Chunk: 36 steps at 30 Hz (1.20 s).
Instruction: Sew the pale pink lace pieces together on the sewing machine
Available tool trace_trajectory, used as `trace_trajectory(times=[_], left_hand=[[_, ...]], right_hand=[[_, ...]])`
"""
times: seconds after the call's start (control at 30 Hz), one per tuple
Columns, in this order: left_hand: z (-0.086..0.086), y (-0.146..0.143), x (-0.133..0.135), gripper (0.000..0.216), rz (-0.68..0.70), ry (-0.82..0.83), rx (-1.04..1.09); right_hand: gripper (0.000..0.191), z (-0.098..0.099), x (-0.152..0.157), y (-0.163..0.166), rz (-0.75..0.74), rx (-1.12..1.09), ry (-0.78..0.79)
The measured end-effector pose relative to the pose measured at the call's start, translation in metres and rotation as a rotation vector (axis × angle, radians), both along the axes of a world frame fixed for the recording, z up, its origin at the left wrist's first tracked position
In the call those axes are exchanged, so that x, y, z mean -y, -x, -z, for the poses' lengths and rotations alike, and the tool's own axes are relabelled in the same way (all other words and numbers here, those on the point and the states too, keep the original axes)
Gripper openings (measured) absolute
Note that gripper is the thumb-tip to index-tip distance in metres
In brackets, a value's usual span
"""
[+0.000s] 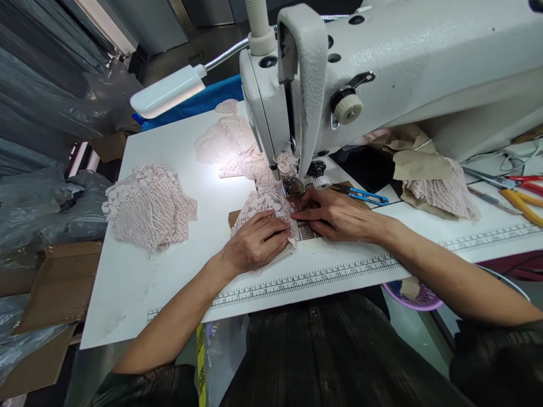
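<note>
A pale pink lace piece (263,204) lies under the needle area of the white sewing machine (258,102). My left hand (257,239) rests flat on this lace, fingers stretched out over it and close together. At the lace's right edge is my right hand (335,215), its fingers apart and the fingertips touching the edge beside the presser foot (292,185). Blue thread snips (368,196) lie just behind my right hand. More lace (224,141) spreads out behind the needle, lit by the lamp.
A stack of lace pieces (148,206) sits on the left of the white table (114,305). A lamp (167,90) hangs over the back edge. On the right are lace with brown paper (424,169) and orange-handled pliers (524,203). A printed ruler (309,281) runs along the front.
</note>
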<state>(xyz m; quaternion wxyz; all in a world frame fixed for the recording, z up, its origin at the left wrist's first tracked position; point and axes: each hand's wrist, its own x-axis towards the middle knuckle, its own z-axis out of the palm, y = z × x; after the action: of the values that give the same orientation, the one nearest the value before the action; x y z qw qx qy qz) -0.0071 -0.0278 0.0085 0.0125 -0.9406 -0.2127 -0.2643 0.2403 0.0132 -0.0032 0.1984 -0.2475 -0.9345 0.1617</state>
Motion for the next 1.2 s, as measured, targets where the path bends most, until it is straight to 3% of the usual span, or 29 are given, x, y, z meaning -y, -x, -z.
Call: trace_trajectory(times=[0.3, 0.43, 0.6, 0.73, 1.2], left_hand=[[-0.008, 0.005, -0.007, 0.014, -0.022, 0.034, 0.023], [-0.013, 0.002, -0.022, 0.017, -0.097, -0.09, -0.158], [-0.001, -0.003, -0.03, 0.028, -0.194, -0.216, -0.291], [0.005, -0.001, -0.027, 0.027, -0.227, -0.189, -0.275], [0.001, -0.001, -0.023, 0.028, -0.268, -0.108, -0.244]], right_hand=[[0.037, -0.005, 0.005, 0.003, 0.021, 0.027, -0.045], [0.035, -0.007, 0.009, 0.006, 0.046, 0.059, -0.092], [0.033, -0.007, 0.01, 0.008, 0.055, 0.045, -0.098], [0.033, -0.005, 0.007, 0.006, 0.036, 0.017, -0.075], [0.033, -0.003, 0.007, 0.006, 0.043, 0.013, -0.071]])
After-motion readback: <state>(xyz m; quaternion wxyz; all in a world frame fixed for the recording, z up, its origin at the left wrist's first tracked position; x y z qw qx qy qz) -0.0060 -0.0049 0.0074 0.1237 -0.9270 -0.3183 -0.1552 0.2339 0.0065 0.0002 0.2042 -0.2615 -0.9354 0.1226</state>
